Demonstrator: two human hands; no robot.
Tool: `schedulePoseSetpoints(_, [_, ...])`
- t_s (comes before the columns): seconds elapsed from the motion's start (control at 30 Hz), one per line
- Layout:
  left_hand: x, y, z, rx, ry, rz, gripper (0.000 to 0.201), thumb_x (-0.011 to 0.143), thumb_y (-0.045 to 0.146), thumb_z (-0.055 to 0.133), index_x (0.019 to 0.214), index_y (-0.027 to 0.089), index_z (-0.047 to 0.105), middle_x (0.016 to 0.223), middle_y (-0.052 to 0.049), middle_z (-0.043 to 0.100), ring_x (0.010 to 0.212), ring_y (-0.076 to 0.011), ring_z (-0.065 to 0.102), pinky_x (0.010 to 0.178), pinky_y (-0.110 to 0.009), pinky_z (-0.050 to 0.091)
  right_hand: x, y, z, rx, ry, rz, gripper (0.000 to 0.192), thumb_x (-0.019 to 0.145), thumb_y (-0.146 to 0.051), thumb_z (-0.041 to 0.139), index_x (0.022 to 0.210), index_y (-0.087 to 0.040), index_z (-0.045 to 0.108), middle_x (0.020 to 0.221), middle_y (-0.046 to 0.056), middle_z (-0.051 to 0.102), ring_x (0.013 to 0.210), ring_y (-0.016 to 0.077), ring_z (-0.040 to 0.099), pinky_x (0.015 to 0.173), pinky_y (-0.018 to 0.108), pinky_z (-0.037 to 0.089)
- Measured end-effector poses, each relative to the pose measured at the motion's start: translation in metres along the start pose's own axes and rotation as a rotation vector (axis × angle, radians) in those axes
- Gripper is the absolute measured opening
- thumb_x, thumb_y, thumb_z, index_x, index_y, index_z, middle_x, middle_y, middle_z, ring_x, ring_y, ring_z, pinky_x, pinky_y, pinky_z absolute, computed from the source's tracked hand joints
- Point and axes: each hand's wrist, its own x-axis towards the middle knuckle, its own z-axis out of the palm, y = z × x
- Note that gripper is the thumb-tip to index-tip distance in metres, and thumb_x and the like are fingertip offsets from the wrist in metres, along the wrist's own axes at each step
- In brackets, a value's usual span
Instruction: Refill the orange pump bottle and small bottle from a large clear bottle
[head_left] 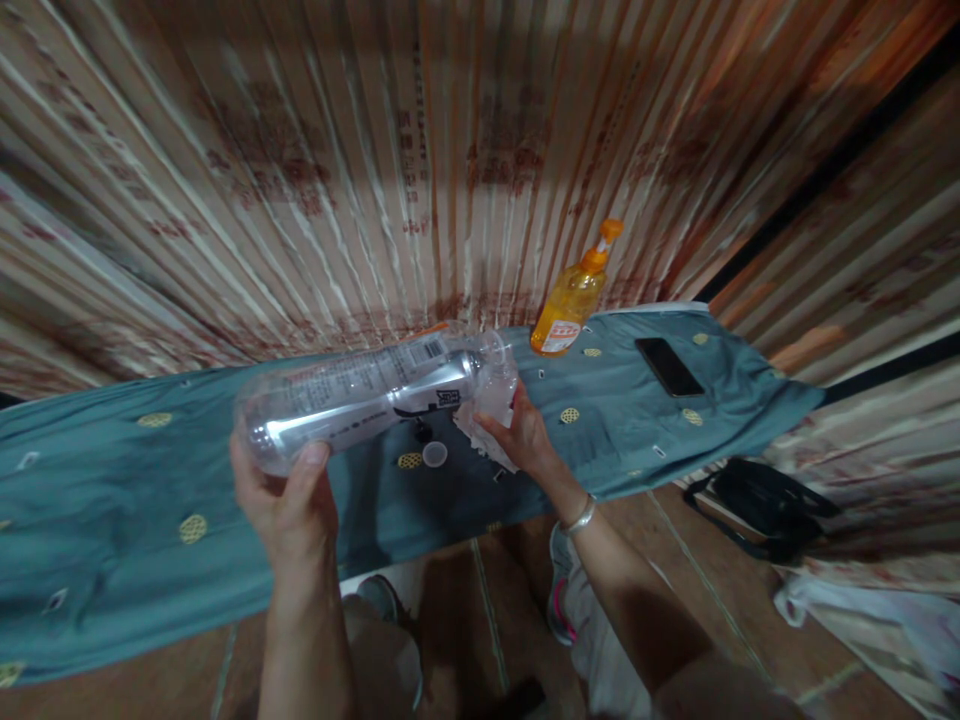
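Note:
A large clear plastic bottle [367, 395] with a silver printed label is held on its side above the cloth, its neck pointing right. My left hand [289, 490] grips the base end, thumb on the near side. At the neck end, my right hand [521, 430] is closed on a crumpled white tissue [487, 410], which lies against the neck. Some of the right fingers are hidden behind the tissue. Beneath the bottle, a small round whitish cap [435, 454] rests on the cloth.
A green patterned cloth [150, 500] covers the long table. An orange pump bottle [568, 305] and a black phone [667, 367] stand and lie towards the right. Behind hangs a pleated curtain [337, 180]. A black bag [765, 505] sits low at the right.

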Motion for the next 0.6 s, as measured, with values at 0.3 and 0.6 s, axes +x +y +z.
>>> schedulePoseSetpoints(0.3, [0.0003, 0.0014, 0.0017, 0.005, 0.032, -0.010, 0.072, 0.051, 0.045, 0.093, 0.119, 0.033, 0.072, 0.111, -0.002, 0.073, 0.114, -0.0288, 0.067, 0.112, -0.057, 0.044, -0.0001, 0.0018, 0.0010, -0.009, 0.008, 0.004, 0.064, 0.083, -0.039, 0.077, 0.136, -0.016, 0.050, 0.119, 0.017, 0.074, 0.106, 0.0316, 0.074, 0.094, 0.047, 0.062])
schedulePoseSetpoints(0.6, [0.0001, 0.0016, 0.0015, 0.052, 0.018, 0.000, 0.072, 0.053, 0.051, 0.091, 0.120, 0.033, 0.071, 0.115, -0.003, 0.072, 0.119, -0.0307, 0.065, 0.114, -0.057, 0.042, -0.0008, -0.0014, -0.0001, -0.006, 0.013, 0.009, 0.060, 0.084, -0.041, 0.076, 0.134, -0.017, 0.052, 0.116, 0.014, 0.074, 0.104, 0.0300, 0.074, 0.093, 0.047, 0.062])
